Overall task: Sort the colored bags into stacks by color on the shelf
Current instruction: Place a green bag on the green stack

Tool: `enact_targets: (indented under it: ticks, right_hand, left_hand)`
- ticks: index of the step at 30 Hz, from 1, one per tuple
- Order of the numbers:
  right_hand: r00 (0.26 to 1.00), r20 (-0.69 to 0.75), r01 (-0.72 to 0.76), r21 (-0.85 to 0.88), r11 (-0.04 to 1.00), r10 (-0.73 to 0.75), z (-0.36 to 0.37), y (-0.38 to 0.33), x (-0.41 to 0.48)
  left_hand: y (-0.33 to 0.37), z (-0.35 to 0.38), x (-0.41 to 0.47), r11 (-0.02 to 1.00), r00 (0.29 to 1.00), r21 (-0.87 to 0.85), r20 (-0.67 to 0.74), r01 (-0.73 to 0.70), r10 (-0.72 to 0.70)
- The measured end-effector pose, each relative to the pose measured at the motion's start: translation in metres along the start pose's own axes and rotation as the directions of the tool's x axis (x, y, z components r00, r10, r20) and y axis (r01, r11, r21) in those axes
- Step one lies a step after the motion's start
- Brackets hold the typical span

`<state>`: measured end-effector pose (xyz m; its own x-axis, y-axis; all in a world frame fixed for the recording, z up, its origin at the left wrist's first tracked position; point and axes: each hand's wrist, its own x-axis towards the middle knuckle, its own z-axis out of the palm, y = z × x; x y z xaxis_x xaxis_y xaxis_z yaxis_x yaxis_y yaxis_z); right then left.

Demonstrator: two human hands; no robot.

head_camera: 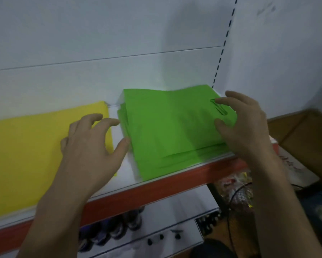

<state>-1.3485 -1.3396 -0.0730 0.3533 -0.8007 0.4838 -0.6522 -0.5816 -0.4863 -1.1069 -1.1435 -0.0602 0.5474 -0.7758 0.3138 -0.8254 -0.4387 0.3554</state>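
Observation:
A stack of green bags [167, 127] lies on the white shelf [123, 164], toward its right end. A stack of yellow bags [26, 155] lies to its left. My left hand [93, 144] hovers over the gap between the two stacks, fingers spread and loosely bent, the thumb tip at the green stack's left edge. My right hand [247, 127] is at the green stack's right edge, fingers spread, fingertips near the handle cutout. Neither hand grips a bag.
The shelf has a red front edge [156, 190] and a white back wall. A slotted upright [223, 41] stands at the right. A cardboard box [305, 135] sits to the right. Lower shelves hold dark small items [115, 229].

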Motion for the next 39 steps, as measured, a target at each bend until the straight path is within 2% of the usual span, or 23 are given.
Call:
enact_targets:
  ticks: [3,7,11,18,23,31,34,39]
  right_hand:
    - [0.987,0.078,0.135,0.072,0.988,-0.140,0.014,-0.048,-0.005]
    - [0.962,0.121,0.216,0.218,0.952,-0.247,0.044,-0.120,-0.022]
    - [0.916,0.143,0.294,0.398,0.869,-0.375,0.080,-0.209,-0.057]
    - [0.725,0.304,0.436,0.491,0.754,-0.618,0.139,-0.376,-0.155]
    - [0.612,0.274,0.468,0.630,0.620,-0.742,0.165,-0.489,-0.228]
    - [0.310,0.214,0.470,0.813,0.344,-0.927,0.191,-0.662,-0.334]
    - [0.248,0.222,0.430,0.847,0.313,-0.943,0.209,-0.708,-0.362]
    - [0.185,0.229,0.399,0.871,0.286,-0.956,0.247,-0.791,-0.401]
  left_hand:
    - [-0.026,-0.020,-0.009,1.000,0.999,-0.004,-0.035,0.013,-0.013]
    - [-0.077,-0.056,-0.044,0.998,0.992,0.037,-0.110,0.058,-0.053]
    - [-0.158,-0.106,-0.094,0.989,0.974,0.072,-0.196,0.132,-0.116]
    - [-0.290,-0.203,-0.211,0.916,0.877,0.113,-0.352,0.386,-0.326]
    - [-0.355,-0.263,-0.306,0.799,0.772,0.161,-0.425,0.579,-0.473]
    - [-0.419,-0.338,-0.454,0.529,0.491,0.110,-0.562,0.842,-0.666]
    - [-0.443,-0.352,-0.491,0.437,0.385,0.062,-0.595,0.898,-0.706]
    - [-0.506,-0.377,-0.534,0.333,0.265,0.005,-0.619,0.943,-0.739]
